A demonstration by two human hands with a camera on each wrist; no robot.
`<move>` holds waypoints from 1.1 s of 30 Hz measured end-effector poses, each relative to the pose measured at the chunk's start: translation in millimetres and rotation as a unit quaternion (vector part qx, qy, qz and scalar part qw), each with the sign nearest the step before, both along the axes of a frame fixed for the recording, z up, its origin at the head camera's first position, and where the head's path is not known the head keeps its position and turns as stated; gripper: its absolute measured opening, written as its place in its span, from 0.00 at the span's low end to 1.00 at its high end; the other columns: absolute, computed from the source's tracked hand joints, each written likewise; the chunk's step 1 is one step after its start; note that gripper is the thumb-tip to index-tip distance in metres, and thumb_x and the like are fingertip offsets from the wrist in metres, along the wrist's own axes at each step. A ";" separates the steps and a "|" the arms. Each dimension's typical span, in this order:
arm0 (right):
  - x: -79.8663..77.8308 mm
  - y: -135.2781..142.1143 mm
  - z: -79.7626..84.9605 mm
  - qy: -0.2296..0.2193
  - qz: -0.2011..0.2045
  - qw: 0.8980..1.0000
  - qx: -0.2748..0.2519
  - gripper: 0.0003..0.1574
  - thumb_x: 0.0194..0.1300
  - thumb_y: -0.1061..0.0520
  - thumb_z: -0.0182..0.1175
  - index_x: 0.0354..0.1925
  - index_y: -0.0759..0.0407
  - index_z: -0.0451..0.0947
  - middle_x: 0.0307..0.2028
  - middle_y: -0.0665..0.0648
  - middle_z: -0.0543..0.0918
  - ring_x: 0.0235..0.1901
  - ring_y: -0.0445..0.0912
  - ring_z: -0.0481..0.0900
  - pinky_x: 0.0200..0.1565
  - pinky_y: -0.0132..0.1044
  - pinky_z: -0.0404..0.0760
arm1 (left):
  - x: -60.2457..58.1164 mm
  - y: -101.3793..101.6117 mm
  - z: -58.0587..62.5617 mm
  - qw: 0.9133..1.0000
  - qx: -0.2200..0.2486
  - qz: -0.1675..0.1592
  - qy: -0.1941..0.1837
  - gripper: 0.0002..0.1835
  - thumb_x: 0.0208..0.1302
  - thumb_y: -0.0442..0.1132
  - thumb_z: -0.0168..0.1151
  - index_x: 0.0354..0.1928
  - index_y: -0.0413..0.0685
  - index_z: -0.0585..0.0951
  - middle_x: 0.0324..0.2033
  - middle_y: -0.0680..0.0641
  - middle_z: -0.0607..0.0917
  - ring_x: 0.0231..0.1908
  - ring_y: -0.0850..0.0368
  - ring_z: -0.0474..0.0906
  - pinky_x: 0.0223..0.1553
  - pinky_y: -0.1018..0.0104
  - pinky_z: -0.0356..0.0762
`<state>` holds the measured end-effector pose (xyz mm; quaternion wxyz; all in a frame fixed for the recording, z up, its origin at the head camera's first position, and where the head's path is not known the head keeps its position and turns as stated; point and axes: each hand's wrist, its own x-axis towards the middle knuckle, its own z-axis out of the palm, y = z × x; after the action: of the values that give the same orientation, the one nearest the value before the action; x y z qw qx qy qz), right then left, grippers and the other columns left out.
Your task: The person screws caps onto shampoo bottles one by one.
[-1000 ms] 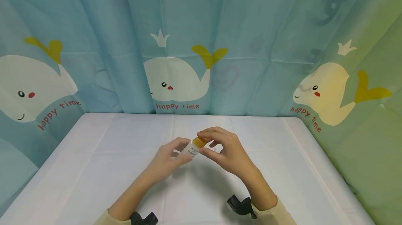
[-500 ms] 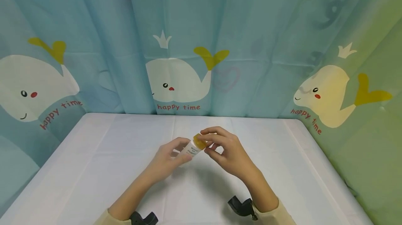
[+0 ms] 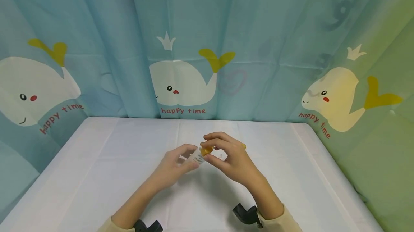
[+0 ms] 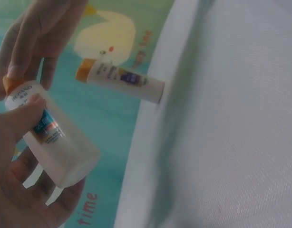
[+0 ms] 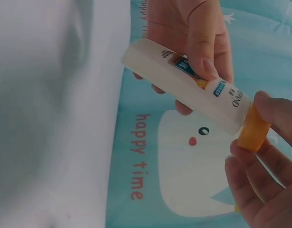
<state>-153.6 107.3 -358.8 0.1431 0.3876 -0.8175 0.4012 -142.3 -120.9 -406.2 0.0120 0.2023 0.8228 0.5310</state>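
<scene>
My left hand grips a white plastic bottle round its body, thumb across the printed label. The bottle is raised over the table, tilted with its top toward my right hand. An orange-yellow cap sits on the bottle's end, pinched between the thumb and fingers of the right hand. In the right wrist view, the bottle's flat base points away from that hand. From this view I cannot tell whether the cap is loose on the neck.
A second white bottle with an orange cap stands on the white-covered table. In the head view only its cap peeks out behind my right hand. A blue-green curtain printed with whales hangs behind the table.
My right fingers loosened around the cap half a second ago, with the thumb off it, and now pinch it again. The second bottle's cap has come into sight behind my right hand.
</scene>
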 end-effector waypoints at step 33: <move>0.5 3.7 1.3 0.007 -0.001 1.000 0.016 0.19 0.63 0.57 0.69 0.53 0.47 0.83 0.58 0.48 0.79 0.55 0.42 0.80 0.50 0.38 0.82 | 0.0 -0.4 0.7 1.000 -0.003 0.003 0.006 0.18 0.65 0.51 0.67 0.56 0.64 0.78 0.47 0.60 0.84 0.50 0.58 0.79 0.52 0.49 0.77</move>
<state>-153.1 111.0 -357.5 0.1428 0.3917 -0.8230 0.3857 -142.3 -121.3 -405.5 0.0061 0.2034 0.8248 0.5276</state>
